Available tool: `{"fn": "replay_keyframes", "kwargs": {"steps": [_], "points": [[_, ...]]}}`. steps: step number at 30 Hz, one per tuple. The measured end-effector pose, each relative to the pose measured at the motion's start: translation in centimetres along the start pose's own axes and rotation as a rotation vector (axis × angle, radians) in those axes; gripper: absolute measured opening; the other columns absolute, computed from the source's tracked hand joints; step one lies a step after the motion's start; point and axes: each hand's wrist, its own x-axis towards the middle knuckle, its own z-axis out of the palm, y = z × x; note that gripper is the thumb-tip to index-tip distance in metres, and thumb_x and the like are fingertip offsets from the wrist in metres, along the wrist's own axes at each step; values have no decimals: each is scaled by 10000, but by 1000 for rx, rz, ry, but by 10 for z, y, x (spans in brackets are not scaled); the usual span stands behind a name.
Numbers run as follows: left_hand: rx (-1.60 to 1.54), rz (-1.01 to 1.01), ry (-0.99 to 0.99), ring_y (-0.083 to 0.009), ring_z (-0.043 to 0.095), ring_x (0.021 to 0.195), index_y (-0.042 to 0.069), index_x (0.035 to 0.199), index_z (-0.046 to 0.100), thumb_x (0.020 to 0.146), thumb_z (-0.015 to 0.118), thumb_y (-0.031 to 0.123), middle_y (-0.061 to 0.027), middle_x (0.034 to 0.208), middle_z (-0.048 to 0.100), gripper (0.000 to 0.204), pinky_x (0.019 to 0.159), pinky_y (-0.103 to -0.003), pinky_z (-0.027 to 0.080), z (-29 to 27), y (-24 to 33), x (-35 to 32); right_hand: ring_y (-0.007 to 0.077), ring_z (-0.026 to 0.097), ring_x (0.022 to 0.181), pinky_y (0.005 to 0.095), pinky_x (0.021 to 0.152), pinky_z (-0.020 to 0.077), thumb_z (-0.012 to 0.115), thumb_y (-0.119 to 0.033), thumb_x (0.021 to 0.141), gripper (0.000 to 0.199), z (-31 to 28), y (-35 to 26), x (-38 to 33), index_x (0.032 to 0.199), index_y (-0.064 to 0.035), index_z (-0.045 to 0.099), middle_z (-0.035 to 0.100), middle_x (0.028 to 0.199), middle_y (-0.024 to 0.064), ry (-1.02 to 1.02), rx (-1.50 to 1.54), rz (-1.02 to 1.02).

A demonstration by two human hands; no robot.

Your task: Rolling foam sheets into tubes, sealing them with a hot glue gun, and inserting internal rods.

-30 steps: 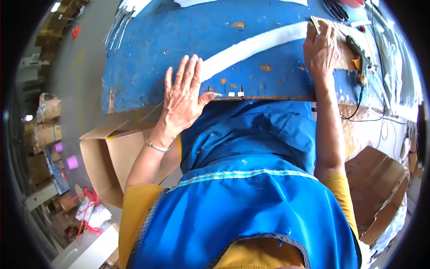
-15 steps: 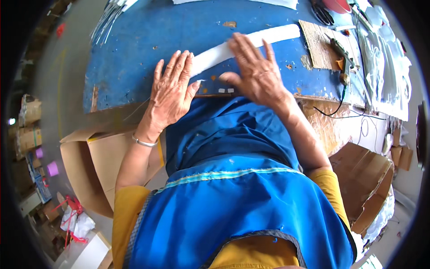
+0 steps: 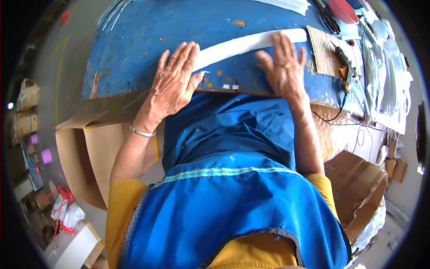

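Note:
A long white strip, flat and slightly curved, lies across the blue worktable. Over its left end rests my left hand, palm down with the fingers stretched out; that end is hidden beneath it. Toward the strip's right end lies my right hand, its fingers extended over the lower edge and the thumb spread, slightly blurred. Neither hand grips anything. A small white wisp shows beside my left thumb.
On the right, a glue gun lies by a piece of corrugated cardboard, its cable hanging off the edge. Beyond are black-handled scissors, a red bowl and white strips. Cardboard boxes flank me below.
My right hand has slid rightward along the white strip, away from the left one. My left hand stays at the left end. The whole view has shifted slightly.

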Motion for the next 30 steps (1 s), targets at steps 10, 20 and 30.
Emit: {"fn": "replay_keyframes", "kwargs": {"steps": [10, 20, 30], "points": [[65, -106, -71, -282, 268, 1340, 18, 1415, 219, 904, 383, 496, -154, 1453, 265, 719, 1074, -522, 147, -8, 8, -39, 273, 298, 1330, 549, 1083, 106, 334, -627, 859, 735, 5, -89, -5, 1349, -82, 391, 352, 1414, 136, -10, 335, -586], [9, -114, -22, -292, 272, 1336, 5, 1423, 182, 929, 311, 483, -153, 1458, 250, 699, 1077, -529, 129, -2, 4, -37, 276, 343, 1297, 538, 1068, 170, 438, -404, 915, 501, 7, 53, 39, 1322, -113, 418, 407, 1372, 103, 20, -70, -196], [50, -248, 125, -291, 314, 1314, 21, 1396, 276, 890, 464, 461, -162, 1414, 336, 697, 1040, -533, 202, -11, -7, -52, 263, 323, 1322, 547, 1061, 171, 476, -492, 868, 635, -11, -36, -3, 1381, -142, 344, 350, 1418, 109, 110, 125, -410]]}}
